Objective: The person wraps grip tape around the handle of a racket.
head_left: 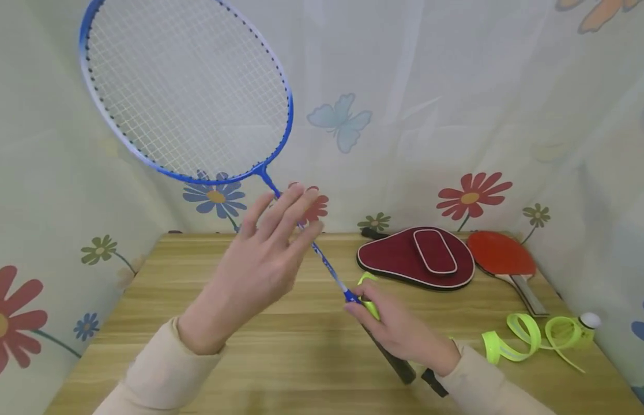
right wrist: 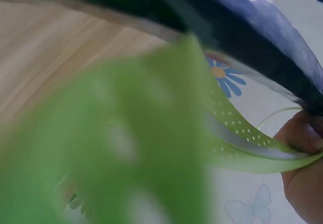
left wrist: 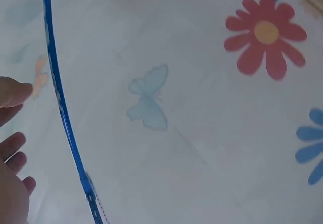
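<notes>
The racket shaft [head_left: 327, 267] looks glossy — the tabletop [head_left: 280, 357] wooden.

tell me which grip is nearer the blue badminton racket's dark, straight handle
Right. The right grip holds the handle near its top; the left grip is farther, near the thin blue shaft.

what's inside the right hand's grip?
The right hand holds the racket handle near its blue cone, together with a neon strip. Whatever stretch lies directly beneath the palm is covered and can't be seen.
</notes>
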Available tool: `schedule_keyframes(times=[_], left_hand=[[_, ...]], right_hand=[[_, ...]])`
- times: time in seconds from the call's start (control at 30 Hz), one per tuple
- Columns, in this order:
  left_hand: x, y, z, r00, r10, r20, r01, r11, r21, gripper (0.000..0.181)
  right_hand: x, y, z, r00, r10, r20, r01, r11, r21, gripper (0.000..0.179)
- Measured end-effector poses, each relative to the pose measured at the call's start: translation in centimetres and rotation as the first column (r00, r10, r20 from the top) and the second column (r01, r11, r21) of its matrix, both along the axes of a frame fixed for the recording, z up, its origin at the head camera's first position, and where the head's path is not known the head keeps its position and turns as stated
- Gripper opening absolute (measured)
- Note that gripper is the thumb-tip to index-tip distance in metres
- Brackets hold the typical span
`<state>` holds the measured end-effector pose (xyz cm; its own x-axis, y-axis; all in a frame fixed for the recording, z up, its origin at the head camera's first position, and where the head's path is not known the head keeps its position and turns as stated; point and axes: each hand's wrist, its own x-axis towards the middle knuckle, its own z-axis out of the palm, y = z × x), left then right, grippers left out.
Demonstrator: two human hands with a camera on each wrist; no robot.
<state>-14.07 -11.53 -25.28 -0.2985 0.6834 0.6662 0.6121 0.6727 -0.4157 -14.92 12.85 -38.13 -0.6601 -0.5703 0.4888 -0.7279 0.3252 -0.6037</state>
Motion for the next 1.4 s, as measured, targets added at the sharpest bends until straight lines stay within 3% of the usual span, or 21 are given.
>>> schedule_keyframes(times=[0.07, 0.1, 0.17, 0.23, 0.27, 0.33, 0.37, 0.43, 0.5, 0.53, 0.57, 0.6, 0.63, 0.7, 0.83, 0.9, 1.03, 1.1, 1.17, 1.27, 1.4], left_hand=[[-0.1, 1.0, -1.2, 0.994, -0.109, 0.024, 0.105, 0.987, 0.120, 0.036], [-0.2, 1.6, -1.9, 0.985, -0.167, 0.038, 0.156, 0.968, 0.197, 0.038], [-0.2, 2.8, -3.7, 0.961, -0.260, 0.096, 0.209, 0.908, 0.364, 0.046], [-0.1, 4.2, -5.6, 0.914, -0.350, 0.205, 0.199, 0.827, 0.527, 0.055], [0.0, 4.9, -6.6, 0.875, -0.400, 0.273, 0.170, 0.781, 0.601, 0.056], [0.1, 6.3, -8.3, 0.764, -0.504, 0.403, 0.078, 0.692, 0.718, 0.052], [0.1, 6.9, -8.9, 0.698, -0.548, 0.462, 0.020, 0.659, 0.751, 0.048], [0.0, 7.9, -9.9, 0.549, -0.631, 0.548, -0.090, 0.607, 0.790, 0.039], [-0.3, 8.7, -10.3, 0.427, -0.688, 0.586, -0.184, 0.568, 0.802, 0.033], [-0.5, 8.9, -10.5, 0.379, -0.713, 0.589, -0.219, 0.550, 0.806, 0.032], [-0.6, 9.2, -10.6, 0.343, -0.735, 0.585, -0.246, 0.531, 0.811, 0.031], [-0.9, 9.4, -10.8, 0.315, -0.758, 0.572, -0.262, 0.510, 0.820, 0.030], [-1.1, 9.6, -10.9, 0.298, -0.778, 0.553, -0.268, 0.488, 0.831, 0.029], [-1.5, 9.9, -11.2, 0.286, -0.815, 0.505, -0.255, 0.443, 0.859, 0.026], [-2.1, 10.1, -11.5, 0.286, -0.860, 0.422, -0.192, 0.379, 0.905, 0.021], [-2.1, 10.0, -11.4, 0.311, -0.865, 0.395, -0.172, 0.357, 0.918, 0.020], [-2.1, 9.7, -11.1, 0.396, -0.850, 0.348, -0.182, 0.299, 0.937, 0.020], [-2.0, 9.5, -11.0, 0.423, -0.848, 0.320, -0.191, 0.262, 0.946, 0.020], [-1.9, 9.3, -10.9, 0.428, -0.852, 0.302, -0.202, 0.235, 0.951, 0.021], [-1.9, 9.2, -10.7, 0.421, -0.866, 0.271, -0.202, 0.202, 0.958, 0.025], [-1.9, 8.9, -10.6, 0.435, -0.861, 0.263, -0.216, 0.183, 0.959, 0.028]], right_hand=[[-0.4, 0.1, 0.5, 0.998, -0.044, -0.044, 0.042, 0.998, -0.048, 0.004], [-0.5, 0.1, 0.8, 0.996, -0.066, -0.060, 0.061, 0.996, -0.071, 0.005], [-0.9, 0.3, 1.3, 0.991, -0.118, -0.070, 0.111, 0.989, -0.101, 0.006], [-1.1, 0.6, 1.8, 0.982, -0.170, -0.078, 0.160, 0.979, -0.127, 0.007], [-1.2, 0.7, 2.1, 0.977, -0.196, -0.084, 0.183, 0.973, -0.139, 0.008], [-1.4, 0.9, 2.7, 0.971, -0.228, -0.078, 0.214, 0.964, -0.161, 0.011], [-1.4, 0.9, 3.1, 0.970, -0.233, -0.073, 0.218, 0.960, -0.177, 0.012], [-1.5, 0.8, 3.9, 0.970, -0.237, -0.062, 0.220, 0.954, -0.204, 0.014], [-1.5, 0.6, 4.7, 0.972, -0.231, -0.034, 0.217, 0.947, -0.239, 0.013], [-1.5, 0.4, 5.0, 0.974, -0.227, -0.017, 0.216, 0.942, -0.257, 0.013], [-1.5, 0.3, 5.4, 0.974, -0.226, -0.005, 0.216, 0.938, -0.272, 0.012], [-1.5, 0.2, 5.7, 0.975, -0.224, 0.007, 0.217, 0.934, -0.284, 0.011], [-1.4, 0.1, 5.9, 0.975, -0.221, 0.018, 0.216, 0.931, -0.295, 0.010], [-1.5, -0.1, 6.2, 0.976, -0.215, 0.037, 0.216, 0.926, -0.310, 0.010], [-1.7, -0.1, 6.6, 0.978, -0.205, 0.046, 0.209, 0.933, -0.293, 0.014], [-1.8, 0.2, 6.9, 0.978, -0.200, 0.056, 0.208, 0.940, -0.272, 0.020], [-1.6, 0.9, 7.4, 0.983, -0.180, 0.041, 0.185, 0.957, -0.224, 0.038], [-1.5, 1.3, 7.5, 0.985, -0.171, 0.030, 0.173, 0.962, -0.209, 0.045], [-1.4, 1.5, 7.6, 0.989, -0.144, 0.027, 0.146, 0.967, -0.209, 0.048], [-1.3, 1.6, 7.6, 0.994, -0.105, 0.025, 0.108, 0.966, -0.234, 0.049], [-0.9, 1.7, 7.8, 0.998, -0.050, 0.038, 0.059, 0.956, -0.286, 0.044]])
